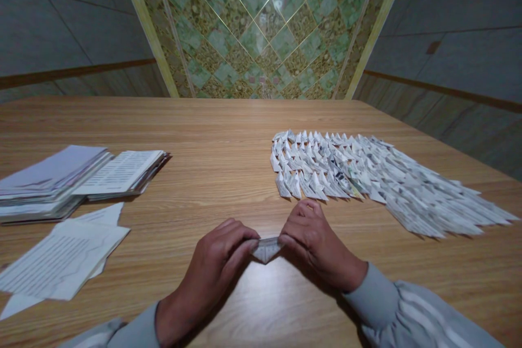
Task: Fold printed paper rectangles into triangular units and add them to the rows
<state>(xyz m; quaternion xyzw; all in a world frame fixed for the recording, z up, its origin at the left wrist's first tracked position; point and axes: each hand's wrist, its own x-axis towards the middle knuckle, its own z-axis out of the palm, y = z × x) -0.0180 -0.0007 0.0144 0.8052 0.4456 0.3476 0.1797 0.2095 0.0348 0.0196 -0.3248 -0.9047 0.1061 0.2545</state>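
A small folded paper (pixel 266 250) with printed text is pinched between my two hands, its pointed part toward me. My left hand (pixel 218 258) grips its left corner between thumb and fingers. On the opposite corner, my right hand (pixel 312 244) holds it the same way, fingers curled. Just beyond my right hand stand rows of folded paper boats (pixel 322 160), packed close together. The ends of the held paper are covered by my fingertips.
Loose printed sheets (pixel 61 258) lie at the left on the wooden table (pixel 204 130). Behind them are a thick paper stack (pixel 53 174) and a smaller stack of printed pages (pixel 122 171). More folded papers (pixel 432 196) spread in tight rows at the right. A tiled wall (pixel 261 27) rises behind the table.
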